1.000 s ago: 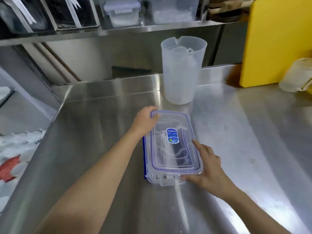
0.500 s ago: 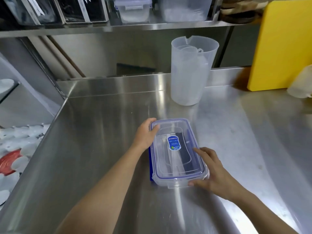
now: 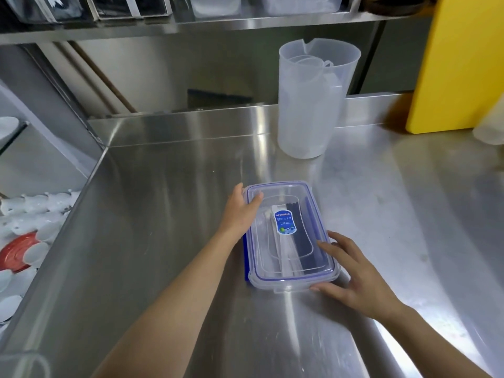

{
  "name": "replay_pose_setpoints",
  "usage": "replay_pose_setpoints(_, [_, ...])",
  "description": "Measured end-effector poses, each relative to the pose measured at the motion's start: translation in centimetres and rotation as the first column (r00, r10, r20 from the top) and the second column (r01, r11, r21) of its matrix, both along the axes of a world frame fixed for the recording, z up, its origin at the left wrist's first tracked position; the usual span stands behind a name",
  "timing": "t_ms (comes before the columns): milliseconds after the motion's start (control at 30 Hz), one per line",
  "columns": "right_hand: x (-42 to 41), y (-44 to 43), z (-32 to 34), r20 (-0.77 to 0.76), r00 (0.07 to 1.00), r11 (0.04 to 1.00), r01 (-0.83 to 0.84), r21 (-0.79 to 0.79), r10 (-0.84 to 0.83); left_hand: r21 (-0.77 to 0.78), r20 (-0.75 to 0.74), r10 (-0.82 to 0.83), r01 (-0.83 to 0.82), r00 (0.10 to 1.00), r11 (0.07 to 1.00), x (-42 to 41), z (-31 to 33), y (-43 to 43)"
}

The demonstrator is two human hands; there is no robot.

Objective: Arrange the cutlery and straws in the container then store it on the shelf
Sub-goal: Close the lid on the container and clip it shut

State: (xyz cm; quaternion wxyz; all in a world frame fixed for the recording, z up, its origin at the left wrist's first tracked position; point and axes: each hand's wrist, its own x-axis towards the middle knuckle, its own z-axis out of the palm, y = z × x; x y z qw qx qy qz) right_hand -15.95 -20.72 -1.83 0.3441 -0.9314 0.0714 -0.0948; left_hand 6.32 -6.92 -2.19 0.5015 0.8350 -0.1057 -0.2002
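Note:
A clear plastic container (image 3: 272, 271) with a blue-rimmed lid and a blue label lies flat on the steel counter (image 3: 163, 227). White plastic cutlery and dark straws show through the lid. My left hand (image 3: 241, 211) grips the container's far left edge, thumb on the lid. My right hand (image 3: 354, 276) rests against the near right corner, fingers spread along the rim. The steel shelf (image 3: 191, 25) runs above the counter's back and holds several bins.
A translucent jug (image 3: 311, 105) with a smaller cup inside stands behind the container. A yellow cutting board (image 3: 461, 64) leans at the back right. White cups and a red plate (image 3: 19, 255) lie below the counter's left edge.
The view has shifted so the container appears lower and further right. My left hand's thumb has come onto the lid. Both hands stay on the container, which rests on the counter.

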Motion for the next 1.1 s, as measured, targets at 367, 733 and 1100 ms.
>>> replay_pose_setpoints(367, [0.9, -0.3, 0.1, -0.05, 0.952, 0.769, 0.273, 0.577, -0.301, 0.002, -0.009, 0.197, -0.197, 0.98, 0.98, -1.4, 0.5, 0.3])
replay_pose_setpoints(733, [3.8, -0.5, 0.3, -0.411, 0.893, 0.318, 0.449, 0.835, -0.184, -0.026, -0.518, 0.044, -0.067, 0.854, 0.997, -4.9, 1.8, 5.3])
replay_pose_setpoints(1100, [4.7, 1.9, 0.5, -0.243, 0.916, 0.73, 0.402, 0.552, -0.321, -0.009, -0.156, 0.107, -0.109, 0.982, 0.994, -8.9, 1.4, 3.8])
